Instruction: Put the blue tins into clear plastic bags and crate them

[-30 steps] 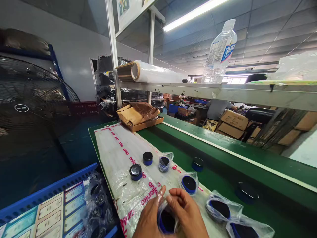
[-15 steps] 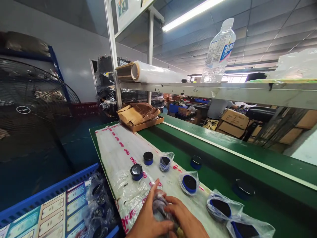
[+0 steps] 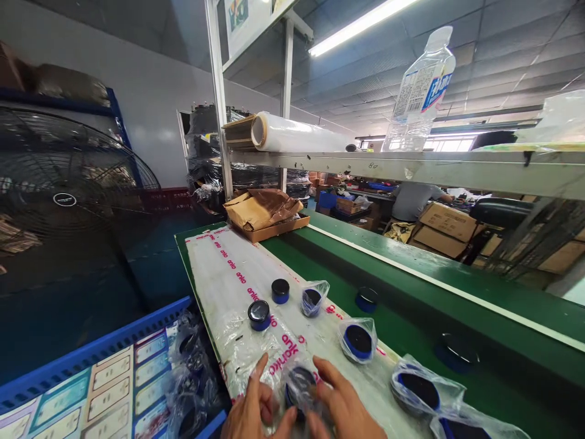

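Observation:
A dark round piece in a clear plastic bag (image 3: 299,385) lies on the white, pink-lettered sheet between my hands. My left hand (image 3: 256,405) is beside it with thumb and index finger spread, holding nothing. My right hand (image 3: 345,402) touches the bag's right side; its lower fingers are blurred, so its hold is unclear. Two unbagged black-and-blue round pieces, one nearer (image 3: 259,315) and one farther (image 3: 280,291), stand beyond. Bagged ones sit to the right, including a small one (image 3: 313,299) and a larger one (image 3: 358,341).
A blue crate (image 3: 98,349) with printed cards and bagged pieces is at lower left. Two round pieces (image 3: 366,299) rest on the green belt (image 3: 402,317). A cardboard tray (image 3: 278,228) holds brown paper. Overhead, a shelf (image 3: 365,163) carries a film roll and bottle.
My hands have moved apart and down, uncovering the bagged piece between them. The left hand has let go of the bag. The whole view has shifted slightly.

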`<state>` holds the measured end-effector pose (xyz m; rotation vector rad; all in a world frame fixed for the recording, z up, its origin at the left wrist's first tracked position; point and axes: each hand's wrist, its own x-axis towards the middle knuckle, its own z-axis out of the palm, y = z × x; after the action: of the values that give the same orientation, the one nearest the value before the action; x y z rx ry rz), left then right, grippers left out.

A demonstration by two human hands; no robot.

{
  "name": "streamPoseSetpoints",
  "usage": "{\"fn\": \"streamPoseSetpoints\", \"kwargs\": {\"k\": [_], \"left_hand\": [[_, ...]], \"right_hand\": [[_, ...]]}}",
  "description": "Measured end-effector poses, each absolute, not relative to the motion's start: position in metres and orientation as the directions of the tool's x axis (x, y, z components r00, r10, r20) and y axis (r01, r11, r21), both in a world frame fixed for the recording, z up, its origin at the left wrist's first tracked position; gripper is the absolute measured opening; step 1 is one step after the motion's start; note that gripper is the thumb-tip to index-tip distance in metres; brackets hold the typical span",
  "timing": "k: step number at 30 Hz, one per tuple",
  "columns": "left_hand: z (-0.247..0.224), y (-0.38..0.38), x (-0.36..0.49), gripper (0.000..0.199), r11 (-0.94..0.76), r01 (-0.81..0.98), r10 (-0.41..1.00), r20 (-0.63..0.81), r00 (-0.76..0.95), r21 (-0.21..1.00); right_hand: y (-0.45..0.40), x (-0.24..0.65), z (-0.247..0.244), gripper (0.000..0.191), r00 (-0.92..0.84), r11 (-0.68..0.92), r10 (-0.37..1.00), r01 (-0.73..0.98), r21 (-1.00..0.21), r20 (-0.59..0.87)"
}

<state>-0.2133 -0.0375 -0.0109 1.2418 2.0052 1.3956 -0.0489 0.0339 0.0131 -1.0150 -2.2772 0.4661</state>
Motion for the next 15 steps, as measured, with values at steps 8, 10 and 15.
{"fn": "streamPoseSetpoints", "kwargs": {"k": [8, 10, 15], "left_hand": [[-0.038, -0.031, -0.207, 0.071, -0.038, 0.316, 0.847, 0.199, -0.493, 0.948], [-0.038, -0.030, -0.207, 0.069, -0.049, 0.297, 0.829, 0.205, -0.520, 0.954], [-0.029, -0.029, -0.201, 0.066, -0.052, 0.271, 0.810, 0.199, -0.551, 0.961]], "right_hand": [[0.047, -0.066, 0.043, 0.093, -0.661, 0.610, 0.746, 0.625, -0.487, 0.085], [0.043, -0.071, 0.047, 0.092, -0.658, 0.630, 0.748, 0.664, -0.403, 0.085], [0.039, -0.075, 0.048, 0.085, -0.627, 0.617, 0.775, 0.727, -0.300, 0.075]]}}
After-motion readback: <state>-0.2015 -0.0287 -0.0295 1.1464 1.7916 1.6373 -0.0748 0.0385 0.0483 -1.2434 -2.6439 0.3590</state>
